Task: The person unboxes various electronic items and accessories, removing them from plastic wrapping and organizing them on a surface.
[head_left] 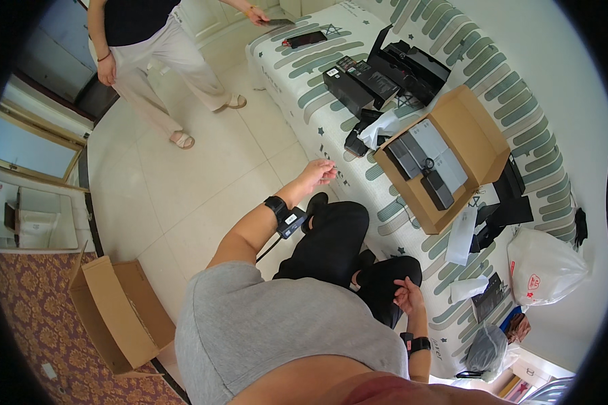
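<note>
My left hand point(316, 174) is stretched forward at the near edge of the bed, its fingers loosely bent and slightly apart, with nothing visible in them. A black strap with a small device point(291, 221) is on that wrist. Over my knee, my right hand point(409, 295) holds nothing, its fingers loosely spread. On the bed to the right stands an open brown cardboard box point(429, 223). Inside it lie grey and black boxes point(446, 165), with a small black device and a looped cable point(429, 164) on top. White crumpled paper point(380, 129) lies just behind the box.
Several black boxes point(348, 91) and an open black case point(412, 64) are farther up the bed point(304, 64). A white plastic bag point(544, 266) sits at right. An open carton point(118, 314) is on the left. Another person point(172, 50) stands ahead, one hand at a dark flat object point(279, 22).
</note>
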Motion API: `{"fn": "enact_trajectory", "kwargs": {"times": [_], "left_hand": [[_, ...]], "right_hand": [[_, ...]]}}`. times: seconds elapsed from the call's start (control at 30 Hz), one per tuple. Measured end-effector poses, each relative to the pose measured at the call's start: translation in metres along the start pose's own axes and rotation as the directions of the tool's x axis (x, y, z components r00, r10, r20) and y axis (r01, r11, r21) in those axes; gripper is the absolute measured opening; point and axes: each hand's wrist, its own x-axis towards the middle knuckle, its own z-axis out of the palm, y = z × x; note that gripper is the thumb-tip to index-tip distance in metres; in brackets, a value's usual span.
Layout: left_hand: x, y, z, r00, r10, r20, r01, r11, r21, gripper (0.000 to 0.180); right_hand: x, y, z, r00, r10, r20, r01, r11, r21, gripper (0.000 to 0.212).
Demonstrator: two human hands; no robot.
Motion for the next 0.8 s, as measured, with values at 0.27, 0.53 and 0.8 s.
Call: {"fn": "enact_trajectory", "kwargs": {"times": [0.27, 0.53, 0.8], "left_hand": [[0.005, 0.004, 0.006, 1.000, -0.025, -0.008, 0.024, 0.999, -0.038, 0.021], [0.002, 0.002, 0.004, 0.999, -0.024, -0.024, 0.023, 0.999, -0.022, 0.022], [0.001, -0.001, 0.008, 0.998, -0.048, -0.028, 0.048, 0.999, -0.019, 0.021]], "right_hand": [[0.000, -0.002, 0.001, 1.000, 0.009, -0.015, -0.009, 1.000, -0.012, 0.039], [-0.001, -0.003, 0.004, 1.000, 0.002, 0.007, -0.002, 1.000, -0.001, 0.039], [0.000, 0.004, -0.005, 0.999, 0.009, 0.031, -0.010, 1.000, 0.027, 0.039]]}}
